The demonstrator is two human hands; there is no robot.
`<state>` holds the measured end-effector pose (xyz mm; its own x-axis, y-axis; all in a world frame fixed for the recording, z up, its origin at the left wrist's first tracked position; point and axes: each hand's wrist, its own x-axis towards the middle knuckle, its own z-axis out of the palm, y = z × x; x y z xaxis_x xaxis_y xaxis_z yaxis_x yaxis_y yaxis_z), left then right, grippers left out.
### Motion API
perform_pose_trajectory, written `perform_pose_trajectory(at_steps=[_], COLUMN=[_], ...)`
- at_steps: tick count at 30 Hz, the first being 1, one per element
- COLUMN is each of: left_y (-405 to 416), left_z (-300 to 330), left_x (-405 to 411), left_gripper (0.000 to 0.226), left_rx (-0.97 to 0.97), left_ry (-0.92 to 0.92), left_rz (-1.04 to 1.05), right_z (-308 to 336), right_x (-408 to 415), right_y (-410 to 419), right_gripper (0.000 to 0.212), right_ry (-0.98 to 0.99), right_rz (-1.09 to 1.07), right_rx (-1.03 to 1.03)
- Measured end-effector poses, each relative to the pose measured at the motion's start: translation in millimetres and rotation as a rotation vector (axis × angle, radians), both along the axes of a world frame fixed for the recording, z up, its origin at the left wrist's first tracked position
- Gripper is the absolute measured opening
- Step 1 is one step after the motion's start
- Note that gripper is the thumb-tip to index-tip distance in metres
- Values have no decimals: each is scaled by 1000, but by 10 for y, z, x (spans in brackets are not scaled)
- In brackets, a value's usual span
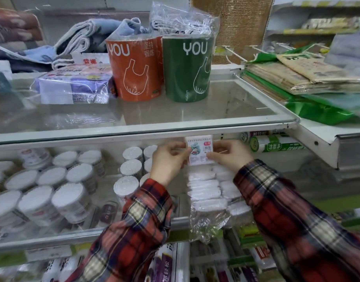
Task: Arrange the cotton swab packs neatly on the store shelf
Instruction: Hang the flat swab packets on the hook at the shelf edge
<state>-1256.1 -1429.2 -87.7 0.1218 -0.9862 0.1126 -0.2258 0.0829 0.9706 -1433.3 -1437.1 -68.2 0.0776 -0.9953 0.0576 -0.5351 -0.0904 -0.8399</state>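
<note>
- Cotton swab pack [199,152]: upright, just under the upper glass shelf [175,127] edge, above a bagged row of packs [207,192].
- Left hand [171,159]: grip pinched on the pack's left edge.
- Right hand [230,154]: grip pinched on its right edge.
- Round swab tubs [59,186] stand to the left.
</note>
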Motion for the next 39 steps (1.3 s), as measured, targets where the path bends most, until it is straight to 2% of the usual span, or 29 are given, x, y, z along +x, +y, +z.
perform_pose_trajectory(at_steps=[6,14,39], left_y=[-62,-130,-68], left_z=[-106,-131,-165], left_x=[-37,-35,-106], left_gripper=[17,19,26], left_rx=[49,14,-79], left_ry=[7,-47,-116], left_rz=[28,30,126], right_z=[-193,-220,-264], right_x=[-9,14,17], right_y=[-101,-103,-134], right_gripper=[24,28,28], right_ry=[-8,-45,-1], right_rz=[-54,-122,-137], right_rx=[-1,-67,-81])
